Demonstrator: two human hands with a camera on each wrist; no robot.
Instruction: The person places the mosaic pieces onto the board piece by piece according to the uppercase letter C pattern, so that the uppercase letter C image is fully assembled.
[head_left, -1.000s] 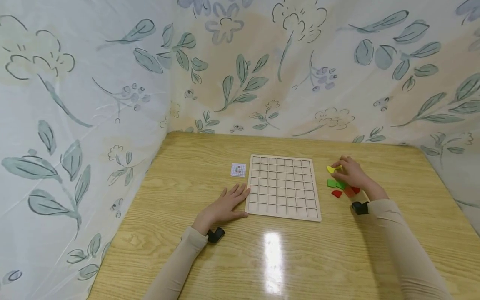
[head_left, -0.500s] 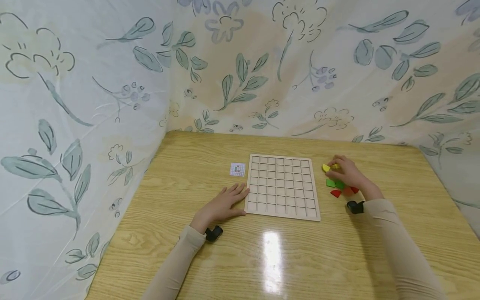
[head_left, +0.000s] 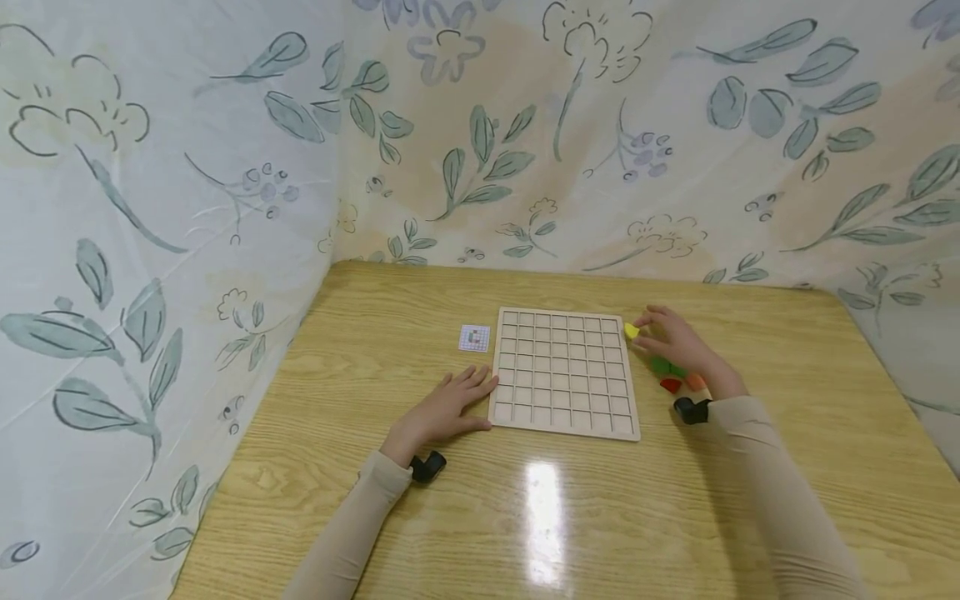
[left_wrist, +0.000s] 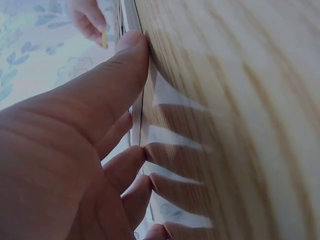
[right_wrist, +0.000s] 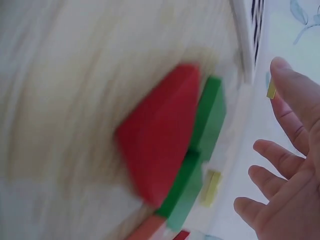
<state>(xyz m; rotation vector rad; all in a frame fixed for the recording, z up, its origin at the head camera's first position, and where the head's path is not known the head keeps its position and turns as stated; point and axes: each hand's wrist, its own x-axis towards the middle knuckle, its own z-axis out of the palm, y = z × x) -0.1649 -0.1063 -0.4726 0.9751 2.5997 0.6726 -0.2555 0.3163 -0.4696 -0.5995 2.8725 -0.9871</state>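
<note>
My right hand pinches a yellow piece between thumb and index finger, beside the upper right edge of the wooden grid board. In the right wrist view, that yellow piece sits at the fingertips, the other fingers spread loosely. Resting on the table, my left hand has its fingers stretched out and their tips at the board's left edge. In the left wrist view, the thumb also reaches that edge. The board's square cells hold no pieces.
Below the right hand lie a red quarter-round piece, green pieces, an orange piece and another yellow piece. Left of the board is a small pattern card. Floral cloth hangs behind the wooden table.
My right hand has lifted the yellow piece away from the pile and moved left with it to the board's edge. My left hand stays at the board's left side.
</note>
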